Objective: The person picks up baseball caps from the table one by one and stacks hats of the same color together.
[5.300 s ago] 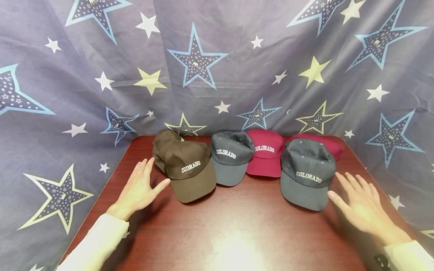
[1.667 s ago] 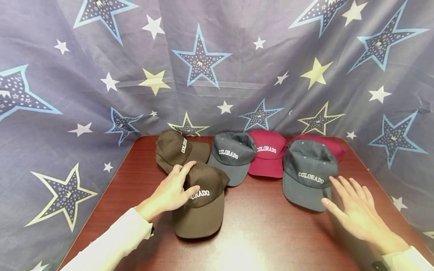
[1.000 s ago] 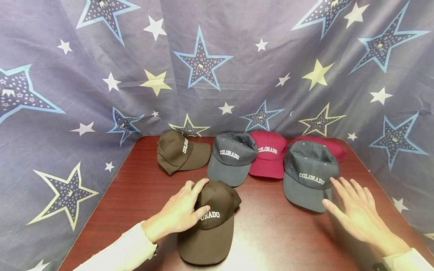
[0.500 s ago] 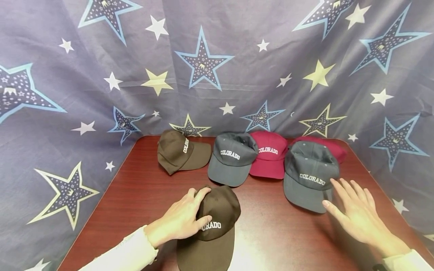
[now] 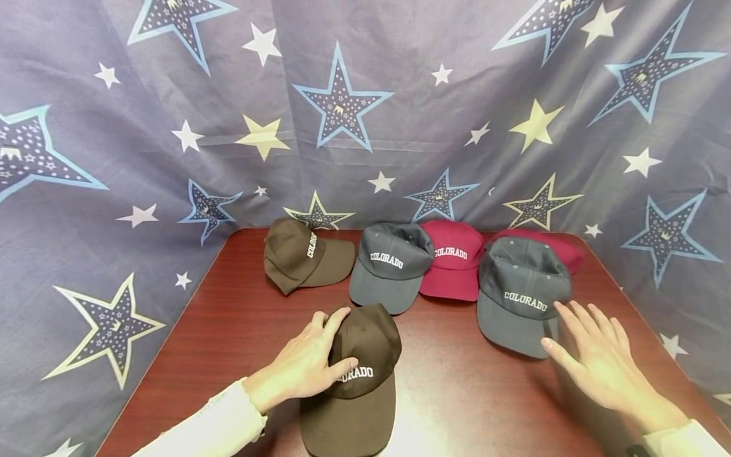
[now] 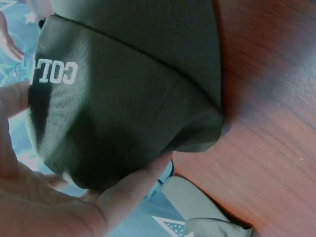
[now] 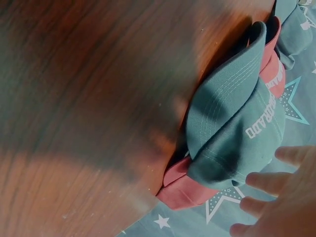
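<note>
- Head view bright; white glare on the glossy reddish-brown wood-grain table (image 5: 451, 374).
- Left wrist view dimmer, slightly soft.
- Right wrist view: broad shadow darkens the table.

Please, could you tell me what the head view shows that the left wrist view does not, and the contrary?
Only the head view shows the red caps and the whole right hand. Only the left wrist view shows the letters COL clearly; in the head view, the left hand mostly covers them. Both views show that hand holding a brown cap, the table and the starry cloth.
</note>
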Demonstrator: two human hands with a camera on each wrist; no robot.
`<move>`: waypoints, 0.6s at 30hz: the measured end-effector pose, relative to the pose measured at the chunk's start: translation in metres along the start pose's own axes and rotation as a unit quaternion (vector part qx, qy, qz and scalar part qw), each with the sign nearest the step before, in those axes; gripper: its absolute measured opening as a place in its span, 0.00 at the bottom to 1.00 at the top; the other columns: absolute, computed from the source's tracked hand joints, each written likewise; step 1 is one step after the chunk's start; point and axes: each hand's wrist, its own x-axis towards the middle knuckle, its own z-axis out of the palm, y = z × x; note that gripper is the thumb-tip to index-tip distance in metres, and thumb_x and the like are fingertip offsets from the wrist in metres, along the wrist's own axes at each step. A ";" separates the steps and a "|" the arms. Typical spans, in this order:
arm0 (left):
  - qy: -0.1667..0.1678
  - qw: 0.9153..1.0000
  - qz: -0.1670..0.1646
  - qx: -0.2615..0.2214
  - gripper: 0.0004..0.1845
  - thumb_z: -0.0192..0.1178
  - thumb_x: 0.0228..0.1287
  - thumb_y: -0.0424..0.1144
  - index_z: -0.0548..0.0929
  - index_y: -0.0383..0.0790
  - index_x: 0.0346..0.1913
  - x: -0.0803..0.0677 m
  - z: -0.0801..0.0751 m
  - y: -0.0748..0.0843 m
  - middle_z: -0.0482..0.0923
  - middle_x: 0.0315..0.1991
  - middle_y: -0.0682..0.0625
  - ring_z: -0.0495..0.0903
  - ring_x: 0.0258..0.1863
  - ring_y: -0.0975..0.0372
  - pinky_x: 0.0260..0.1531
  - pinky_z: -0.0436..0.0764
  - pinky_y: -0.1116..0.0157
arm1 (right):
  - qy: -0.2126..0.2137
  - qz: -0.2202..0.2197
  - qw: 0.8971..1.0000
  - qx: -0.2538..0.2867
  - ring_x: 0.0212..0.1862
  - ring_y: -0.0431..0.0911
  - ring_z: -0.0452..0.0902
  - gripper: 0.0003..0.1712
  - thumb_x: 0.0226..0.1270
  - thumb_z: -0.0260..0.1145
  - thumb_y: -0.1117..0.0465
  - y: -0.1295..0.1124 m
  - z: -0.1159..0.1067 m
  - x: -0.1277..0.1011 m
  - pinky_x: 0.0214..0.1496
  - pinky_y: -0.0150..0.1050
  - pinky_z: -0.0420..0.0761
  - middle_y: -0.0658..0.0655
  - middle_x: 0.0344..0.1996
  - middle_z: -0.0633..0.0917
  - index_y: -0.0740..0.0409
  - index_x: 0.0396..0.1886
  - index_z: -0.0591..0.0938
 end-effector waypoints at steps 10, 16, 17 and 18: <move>0.008 1.000 -0.023 0.010 0.57 0.73 0.53 0.66 0.56 0.49 0.80 0.000 -0.004 0.003 0.72 0.57 0.41 0.81 0.46 0.50 0.38 0.83 0.50 | -0.002 0.000 1.000 0.001 0.77 0.72 0.46 0.44 0.75 0.62 0.44 0.000 0.000 -0.001 0.77 0.66 0.26 0.74 0.72 0.65 0.55 0.82 0.58; 0.020 0.999 -0.030 0.005 0.55 0.67 0.56 0.71 0.58 0.49 0.80 0.000 -0.007 0.003 0.72 0.58 0.42 0.81 0.50 0.51 0.41 0.83 0.49 | -0.002 0.000 1.000 0.000 0.77 0.72 0.46 0.44 0.75 0.62 0.43 0.000 0.000 -0.001 0.77 0.67 0.27 0.74 0.72 0.65 0.55 0.82 0.59; 0.022 0.999 -0.031 0.002 0.54 0.66 0.57 0.71 0.58 0.49 0.80 0.000 -0.008 0.003 0.72 0.59 0.42 0.81 0.51 0.51 0.42 0.83 0.49 | -0.001 0.000 1.000 0.000 0.77 0.72 0.46 0.44 0.75 0.62 0.43 0.000 -0.001 -0.002 0.77 0.67 0.27 0.74 0.72 0.65 0.55 0.82 0.59; 0.024 0.999 -0.032 0.000 0.53 0.64 0.58 0.72 0.59 0.49 0.80 0.001 -0.010 0.002 0.72 0.59 0.42 0.81 0.52 0.51 0.43 0.83 0.49 | -0.001 0.000 1.000 0.000 0.77 0.72 0.46 0.44 0.75 0.62 0.43 0.000 -0.001 -0.002 0.77 0.67 0.27 0.74 0.72 0.65 0.55 0.82 0.59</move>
